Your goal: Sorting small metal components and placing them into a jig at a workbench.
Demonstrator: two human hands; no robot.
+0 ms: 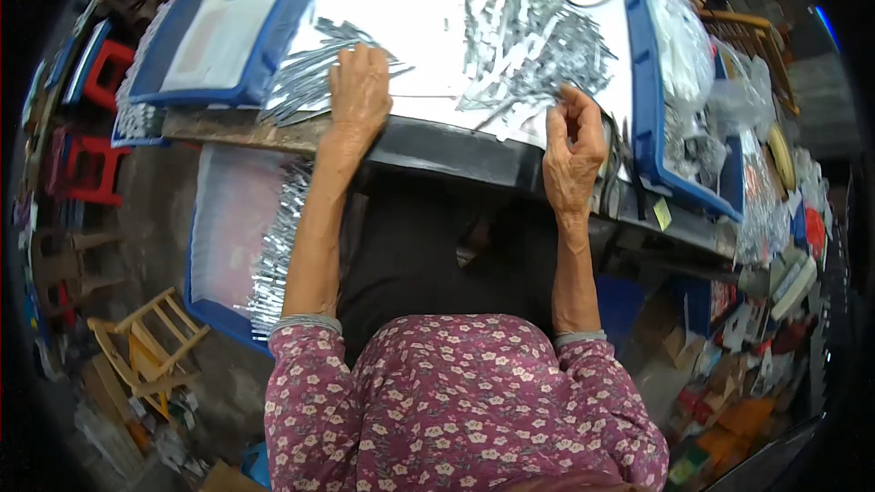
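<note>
My left hand (362,91) is closed, knuckles up, over a bundle of thin grey metal strips (314,77) on the white work surface (410,18). Strip ends stick out on both sides of it; its fingertips are hidden beneath. A larger, tangled heap of shiny metal strips (538,41) lies to the right. At that heap's near edge my right hand (578,141) is raised, thumb and bent forefinger apart, with nothing visible between them.
A blue tray (246,82) stands at the left of the table, and another blue tray (649,109) with plastic bags at the right. Below the table's dark front edge (447,150), a blue-rimmed bin (219,310) holds more strips. Red stools (96,169) stand at far left.
</note>
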